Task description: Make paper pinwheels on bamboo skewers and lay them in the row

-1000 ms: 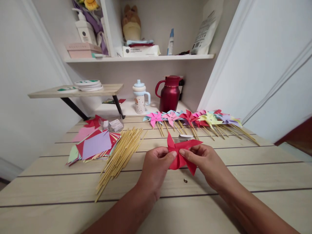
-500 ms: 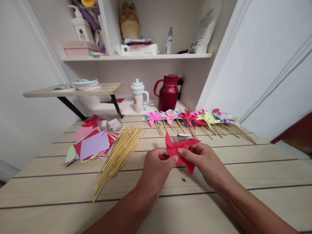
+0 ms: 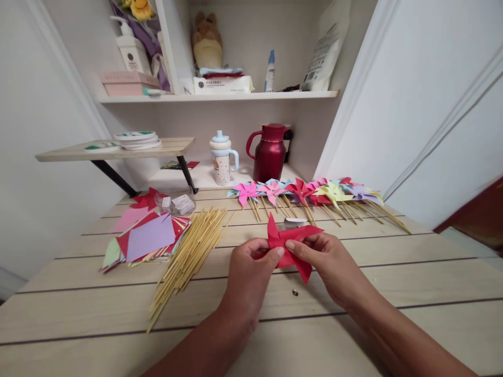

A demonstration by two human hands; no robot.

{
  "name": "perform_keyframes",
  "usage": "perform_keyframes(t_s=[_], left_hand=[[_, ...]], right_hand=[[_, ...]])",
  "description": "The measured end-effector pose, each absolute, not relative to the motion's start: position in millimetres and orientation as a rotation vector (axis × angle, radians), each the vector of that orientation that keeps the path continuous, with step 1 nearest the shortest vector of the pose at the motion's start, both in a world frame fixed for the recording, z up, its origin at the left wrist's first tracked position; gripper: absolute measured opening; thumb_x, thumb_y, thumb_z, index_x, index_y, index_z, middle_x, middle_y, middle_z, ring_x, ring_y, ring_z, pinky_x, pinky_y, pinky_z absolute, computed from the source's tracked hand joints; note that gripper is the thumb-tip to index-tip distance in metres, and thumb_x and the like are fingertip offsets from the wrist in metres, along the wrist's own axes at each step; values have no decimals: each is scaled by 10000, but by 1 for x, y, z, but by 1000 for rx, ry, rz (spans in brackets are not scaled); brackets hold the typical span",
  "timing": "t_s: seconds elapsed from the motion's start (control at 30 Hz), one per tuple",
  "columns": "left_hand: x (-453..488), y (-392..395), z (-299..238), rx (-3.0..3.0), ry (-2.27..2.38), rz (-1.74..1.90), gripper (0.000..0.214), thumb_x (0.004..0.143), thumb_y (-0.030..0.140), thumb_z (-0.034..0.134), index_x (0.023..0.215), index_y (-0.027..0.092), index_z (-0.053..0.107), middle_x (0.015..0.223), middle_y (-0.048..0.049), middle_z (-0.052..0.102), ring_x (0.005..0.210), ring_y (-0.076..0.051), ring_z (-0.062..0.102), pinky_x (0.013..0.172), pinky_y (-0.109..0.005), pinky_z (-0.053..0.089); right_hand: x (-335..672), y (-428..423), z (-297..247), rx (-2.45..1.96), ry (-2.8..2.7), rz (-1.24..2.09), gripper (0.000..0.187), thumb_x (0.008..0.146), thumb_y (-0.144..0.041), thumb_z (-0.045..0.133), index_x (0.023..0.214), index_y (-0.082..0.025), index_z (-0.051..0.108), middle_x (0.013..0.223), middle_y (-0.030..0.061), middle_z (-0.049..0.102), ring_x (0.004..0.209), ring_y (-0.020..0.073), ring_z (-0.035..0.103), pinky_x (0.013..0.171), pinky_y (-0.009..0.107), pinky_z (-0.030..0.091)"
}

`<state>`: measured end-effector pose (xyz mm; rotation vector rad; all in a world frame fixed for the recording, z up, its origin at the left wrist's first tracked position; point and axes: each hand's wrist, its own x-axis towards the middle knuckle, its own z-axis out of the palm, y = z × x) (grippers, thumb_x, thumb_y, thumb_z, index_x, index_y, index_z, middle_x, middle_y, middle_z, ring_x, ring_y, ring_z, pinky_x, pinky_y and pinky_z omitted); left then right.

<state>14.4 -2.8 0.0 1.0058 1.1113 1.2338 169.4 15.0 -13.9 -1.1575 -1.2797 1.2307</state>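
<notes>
Between my two hands is a red paper pinwheel (image 3: 290, 238), its folded blades pointing outward, held just above the table. My left hand (image 3: 251, 267) pinches its left side, thumb on top near the middle. My right hand (image 3: 330, 262) grips the right side, with the thumb pressed close to the centre and the fingers behind the paper. No stick shows on this pinwheel. A small metallic piece (image 3: 295, 292) lies on the table just below it. Behind the top blades, a small white box or paper (image 3: 294, 223) is partly hidden.
Left of my hands lie a bundle of thin wooden sticks (image 3: 188, 256) and a stack of coloured paper (image 3: 151, 238). Behind the paper is a clear container (image 3: 183, 204). Several finished pinwheels (image 3: 334, 192) line the back right. A red jug (image 3: 270, 154) and a cup (image 3: 222, 162) stand behind.
Both hands keep their hold on the red pinwheel, with only slight finger shifts. The whole view has tilted a little, so the background sits slightly lower.
</notes>
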Motion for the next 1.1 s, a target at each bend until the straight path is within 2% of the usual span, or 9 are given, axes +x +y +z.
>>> perform_keyframes(t_s=[0.33, 0.47, 0.7, 0.9, 1.1], left_hand=[[17, -4, 4, 1037, 1203, 1224, 137, 730, 255, 697, 778, 143, 759, 773, -56, 741, 675, -158, 608, 656, -263, 458], [16, -3, 4, 1019, 1235, 1242, 142, 713, 244, 699, 781, 136, 760, 794, -71, 754, 698, -178, 635, 680, -278, 480], [16, -3, 1, 1018, 1250, 1275, 162, 720, 292, 704, 766, 143, 749, 740, -58, 732, 695, -184, 635, 663, -277, 477], [15, -2, 0, 1003, 1243, 1320, 155, 714, 292, 704, 755, 149, 749, 717, -48, 716, 658, -167, 613, 623, -264, 450], [12, 4, -2, 982, 1263, 1356, 149, 692, 273, 711, 743, 139, 755, 721, -57, 728, 667, -173, 626, 637, -264, 456]], right_hand=[[168, 12, -15, -1090, -1273, 1290, 233, 769, -439, 793, 840, -217, 786, 737, 29, 734, 652, 149, 581, 601, 265, 452], [167, 14, -16, -1072, -1289, 1291, 269, 799, -480, 751, 824, -214, 784, 713, 29, 712, 661, 160, 577, 613, 282, 456], [169, 16, -19, -1136, -1224, 1195, 322, 775, -526, 754, 723, -210, 724, 716, 25, 696, 693, 181, 594, 681, 315, 489], [167, 16, -14, -1037, -1272, 1178, 288, 825, -505, 713, 928, -235, 718, 926, 55, 741, 896, 226, 642, 869, 353, 499], [168, 18, -15, -1071, -1314, 1107, 271, 869, -498, 663, 939, -236, 676, 768, 13, 702, 776, 196, 629, 817, 335, 475]])
